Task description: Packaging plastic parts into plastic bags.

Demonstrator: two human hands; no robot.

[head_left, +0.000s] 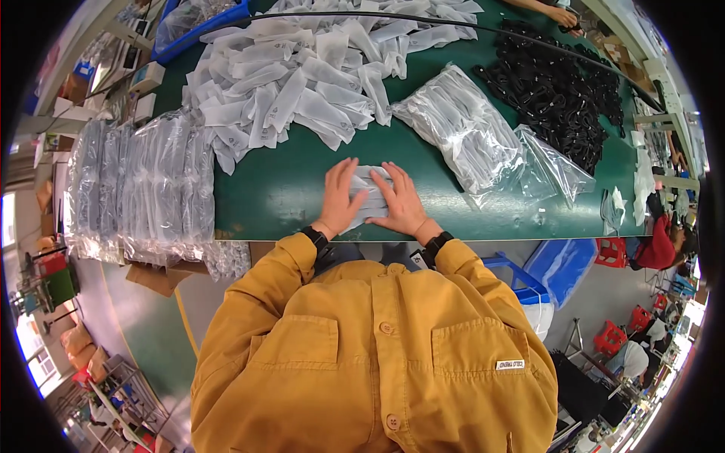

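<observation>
A small stack of frosted plastic pouches (368,202) lies on the green tabletop (279,200) close to its near edge, right in front of me. My left hand (341,198) touches the stack's left side, its fingers stretched forward and the thumb reaching over the top. Flat on the right part of the stack rests my right hand (400,200), fingers extended and thumb pointing inward. Between them the middle of the stack shows; my palms and fingers cover its sides. Farther off is a big loose heap of similar frosted pouches (302,83).
To the right lies a clear bag packed with pouches (468,124), beside a heap of black cords (551,98). Wrapped bundles (140,185) stand at the left. A blue bin (200,26) sits far left. At the far right is another person's hand (561,16).
</observation>
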